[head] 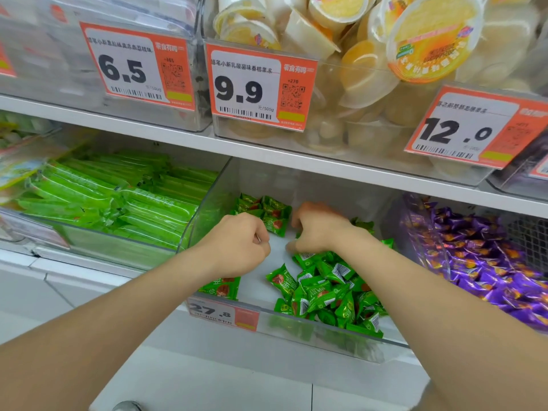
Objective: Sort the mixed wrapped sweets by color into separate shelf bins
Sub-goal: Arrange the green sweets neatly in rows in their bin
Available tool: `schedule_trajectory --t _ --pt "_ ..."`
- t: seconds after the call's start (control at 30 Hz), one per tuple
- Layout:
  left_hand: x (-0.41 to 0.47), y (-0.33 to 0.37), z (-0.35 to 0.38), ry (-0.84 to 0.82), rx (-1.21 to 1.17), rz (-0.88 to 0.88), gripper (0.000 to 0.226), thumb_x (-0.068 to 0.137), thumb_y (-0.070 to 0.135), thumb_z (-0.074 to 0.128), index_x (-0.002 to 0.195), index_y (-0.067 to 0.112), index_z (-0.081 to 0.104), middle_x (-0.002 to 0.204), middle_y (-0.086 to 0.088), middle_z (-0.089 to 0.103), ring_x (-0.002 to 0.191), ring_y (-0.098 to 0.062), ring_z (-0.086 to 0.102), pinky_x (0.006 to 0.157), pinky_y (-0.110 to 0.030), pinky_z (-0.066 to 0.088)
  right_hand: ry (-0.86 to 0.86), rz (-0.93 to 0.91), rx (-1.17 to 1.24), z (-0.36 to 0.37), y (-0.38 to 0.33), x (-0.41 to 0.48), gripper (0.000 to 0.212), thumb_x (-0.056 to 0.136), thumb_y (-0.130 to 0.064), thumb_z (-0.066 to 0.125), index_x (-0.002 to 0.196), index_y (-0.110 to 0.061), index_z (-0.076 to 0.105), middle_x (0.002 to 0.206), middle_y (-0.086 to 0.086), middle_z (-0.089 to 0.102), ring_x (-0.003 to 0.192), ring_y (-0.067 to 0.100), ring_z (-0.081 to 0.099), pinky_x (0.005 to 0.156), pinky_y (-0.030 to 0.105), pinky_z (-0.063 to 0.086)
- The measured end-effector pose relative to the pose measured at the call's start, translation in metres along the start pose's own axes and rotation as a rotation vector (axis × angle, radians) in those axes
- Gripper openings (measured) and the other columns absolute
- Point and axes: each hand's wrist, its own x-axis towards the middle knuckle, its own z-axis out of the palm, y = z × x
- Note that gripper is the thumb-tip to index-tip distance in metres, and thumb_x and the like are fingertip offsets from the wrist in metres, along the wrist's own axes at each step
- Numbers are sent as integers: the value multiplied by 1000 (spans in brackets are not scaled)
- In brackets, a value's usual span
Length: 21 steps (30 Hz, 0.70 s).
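Observation:
Both my hands reach into the middle clear bin (296,324) on the lower shelf. Green wrapped sweets (323,289) lie heaped at its front right, and a smaller group of green sweets (267,209) sits at the back. My left hand (237,244) is curled into a fist beside the back group; whether it holds a sweet is hidden. My right hand (317,229) is bent down over the sweets, fingertips among the wrappers, what they grip is hidden. Purple wrapped sweets (480,256) fill the bin to the right.
The left bin holds long green stick packs (118,197). The shelf above carries clear bins of yellow jelly cups (370,54) with orange price tags (261,84). A price tag reading 27.8 (222,314) hangs on the middle bin's front. White shelf boards lie below.

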Motion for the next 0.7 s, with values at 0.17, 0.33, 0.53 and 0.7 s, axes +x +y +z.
schedule_trajectory --t 0.17,0.33,0.53,0.7 --pt "-1 -1 1 5 33 19 14 92 22 61 85 24 73 73 5 75 71 -7 69 68 -23 54 -42 -49 -25 1 -2 2 56 70 -54 90 116 -27 71 112 -8 71 105 22 67 97 38 54" --pt "-1 0 1 -1 1 27 17 93 19 60 85 26 73 71 8 73 68 -3 69 65 -20 51 -21 -63 13 3 5 -2 50 79 -40 88 123 -27 68 121 -7 68 120 22 60 109 41 40" --pt "-1 2 1 58 18 125 24 95 17 67 118 21 69 103 7 69 79 0 62 68 -8 42 213 -46 457 -14 14 -12 31 84 -34 85 113 -28 76 116 -2 70 109 15 65 90 25 48" --pt "-6 13 0 200 -111 273 58 77 27 89 122 29 53 118 11 54 91 -4 63 79 -26 57 75 56 1157 -27 -4 -46 28 81 -27 91 100 -11 78 96 11 79 84 16 77 69 28 62"
